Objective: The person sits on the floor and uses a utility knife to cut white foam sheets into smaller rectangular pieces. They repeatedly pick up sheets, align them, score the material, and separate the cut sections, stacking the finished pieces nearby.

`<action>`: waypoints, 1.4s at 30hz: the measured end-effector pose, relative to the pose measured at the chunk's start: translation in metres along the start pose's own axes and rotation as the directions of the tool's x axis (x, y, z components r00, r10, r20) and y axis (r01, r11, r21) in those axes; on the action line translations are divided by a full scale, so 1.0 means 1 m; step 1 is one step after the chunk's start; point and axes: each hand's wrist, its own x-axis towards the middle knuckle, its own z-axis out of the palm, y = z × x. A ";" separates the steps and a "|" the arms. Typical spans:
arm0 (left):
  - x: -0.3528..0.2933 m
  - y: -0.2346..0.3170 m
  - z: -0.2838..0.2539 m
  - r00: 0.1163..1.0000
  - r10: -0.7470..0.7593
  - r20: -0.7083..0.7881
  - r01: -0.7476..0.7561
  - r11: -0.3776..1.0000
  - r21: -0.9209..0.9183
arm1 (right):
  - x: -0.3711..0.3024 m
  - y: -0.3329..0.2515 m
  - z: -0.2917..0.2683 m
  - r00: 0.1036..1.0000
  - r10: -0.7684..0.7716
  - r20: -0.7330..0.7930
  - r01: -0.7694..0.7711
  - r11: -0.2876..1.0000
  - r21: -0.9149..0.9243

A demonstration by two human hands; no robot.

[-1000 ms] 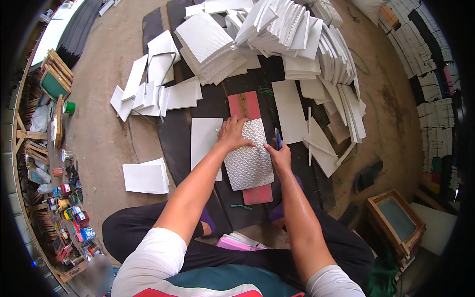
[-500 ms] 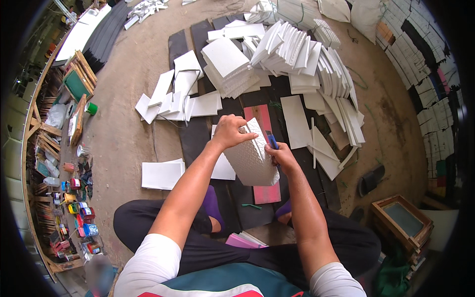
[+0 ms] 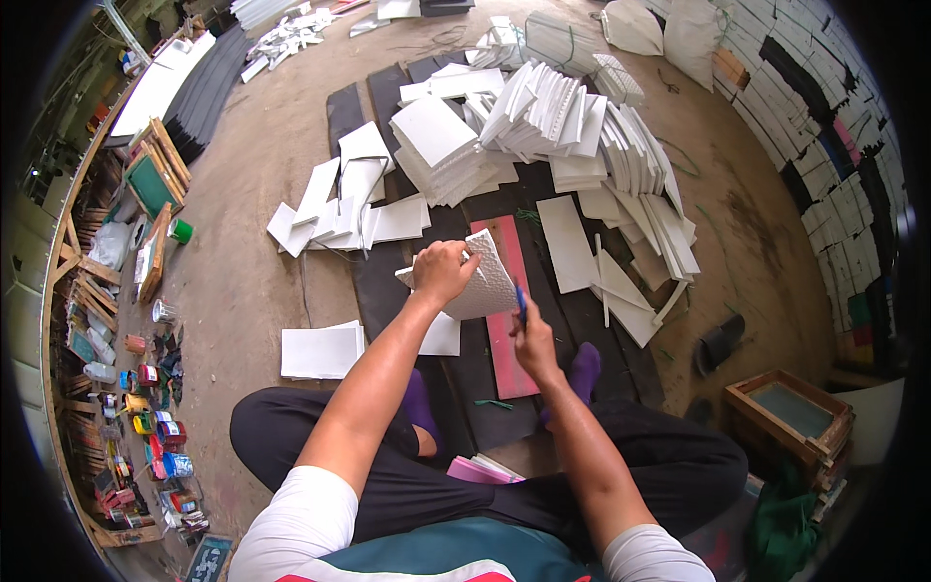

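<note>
Between my knees, my left hand (image 3: 444,272) grips the upper left of a white foam sheet (image 3: 485,291) with a dimpled face, holding it tilted above the mat. My right hand (image 3: 533,341) is closed round a blue utility knife (image 3: 521,306), its blade end up beside the sheet's right edge. Whether the blade touches the sheet, I cannot tell. Under both hands lies a narrow red board (image 3: 509,354) on the dark mat (image 3: 475,373). Another white sheet (image 3: 443,338) shows partly below my left hand.
A large pile of white sheets (image 3: 543,107) spreads ahead, with loose offcuts (image 3: 320,209) to its left. A small stack (image 3: 320,351) sits near my left knee. Paint cans (image 3: 170,432) line the left side. A wooden frame (image 3: 790,412) and a black slipper (image 3: 720,344) are at right.
The held sheet has swung left, showing more of its dimpled face. My right hand with the knife has moved down and slightly left. The whole view has shifted a little.
</note>
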 end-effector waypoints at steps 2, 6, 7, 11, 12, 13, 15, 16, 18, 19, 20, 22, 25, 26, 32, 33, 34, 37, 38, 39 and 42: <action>0.003 0.012 0.006 1.000 -0.002 -0.010 0.002 1.000 0.001 | -0.017 0.013 0.006 0.993 -0.109 -0.050 0.103 0.988 -0.113; 0.002 0.028 0.015 0.999 0.027 -0.043 -0.026 0.999 0.028 | -0.020 0.008 0.009 0.990 -0.118 -0.082 0.096 0.969 -0.229; 0.001 0.030 0.017 0.998 0.035 -0.056 -0.033 0.999 0.040 | -0.018 0.003 0.007 0.993 -0.097 -0.069 0.078 0.969 -0.233; 0.000 0.037 0.020 0.999 0.027 -0.047 -0.024 0.997 0.072 | -0.017 -0.011 0.001 0.995 -0.088 -0.048 0.070 0.952 -0.297; 0.001 0.039 0.020 0.999 0.027 -0.040 -0.024 0.997 0.076 | -0.018 -0.007 0.001 0.996 -0.074 -0.050 0.054 0.946 -0.321; 0.001 0.040 0.021 0.999 0.025 -0.034 -0.022 0.996 0.083 | -0.018 -0.006 0.002 0.997 -0.059 -0.051 0.039 0.939 -0.342; 0.001 0.043 0.025 0.998 0.030 -0.047 -0.026 0.995 0.094 | -0.018 -0.002 0.003 0.995 -0.062 -0.073 0.032 0.936 -0.352; 0.001 0.043 0.027 0.998 0.033 -0.053 -0.027 0.995 0.099 | -0.018 -0.002 0.004 0.995 -0.063 -0.083 0.029 0.934 -0.356; 0.000 0.041 0.032 0.997 0.037 -0.067 -0.030 0.995 0.093 | -0.017 -0.002 0.006 0.997 -0.036 -0.070 0.009 0.938 -0.347; 0.001 0.041 0.033 0.996 0.041 -0.075 -0.034 0.996 0.088 | -0.015 -0.002 0.007 0.998 -0.023 -0.065 -0.001 0.939 -0.345; 0.002 0.042 0.034 0.996 0.045 -0.072 -0.039 0.996 0.085 | -0.016 -0.002 0.008 0.997 -0.026 -0.076 -0.003 0.936 -0.352; 0.002 0.044 0.035 0.996 0.052 -0.069 -0.046 0.996 0.080 | -0.016 -0.002 0.009 0.995 -0.031 -0.098 -0.007 0.931 -0.365; -0.001 0.050 0.034 0.996 0.065 -0.056 -0.059 0.992 0.107 | -0.015 -0.003 0.007 0.998 0.026 -0.060 -0.048 0.913 -0.405; -0.001 0.052 0.035 0.997 0.066 -0.049 -0.060 0.993 0.106 | -0.015 -0.005 0.007 0.998 0.039 -0.052 -0.057 0.908 -0.416; -0.004 0.064 0.027 0.988 0.106 0.112 -0.121 0.984 0.133 | -0.008 -0.014 0.006 0.984 0.177 -0.015 -0.162 0.853 -0.496; -0.003 0.067 0.024 0.981 0.091 0.170 -0.118 0.981 0.152 | -0.007 -0.015 0.005 0.981 0.194 -0.011 -0.174 0.850 -0.498; -0.001 0.069 0.022 0.971 0.076 0.226 -0.117 0.978 0.172 | -0.007 -0.016 0.004 0.978 0.210 -0.007 -0.185 0.846 -0.499; 0.000 0.068 0.018 0.953 0.032 0.303 -0.095 0.976 0.196 | -0.009 -0.017 0.002 0.962 0.272 0.021 -0.224 0.831 -0.509; 0.000 0.067 0.018 0.954 0.040 0.297 -0.100 0.976 0.191 | -0.008 -0.018 0.001 0.957 0.287 0.032 -0.232 0.830 -0.507; -0.001 0.066 0.019 0.956 0.047 0.291 -0.105 0.977 0.187 | -0.007 -0.019 0.001 0.952 0.303 0.044 -0.241 0.829 -0.504; -0.003 0.061 0.025 0.964 0.083 0.252 -0.135 0.971 0.196 | 0.001 -0.022 0.005 0.942 0.330 0.059 -0.256 0.822 -0.509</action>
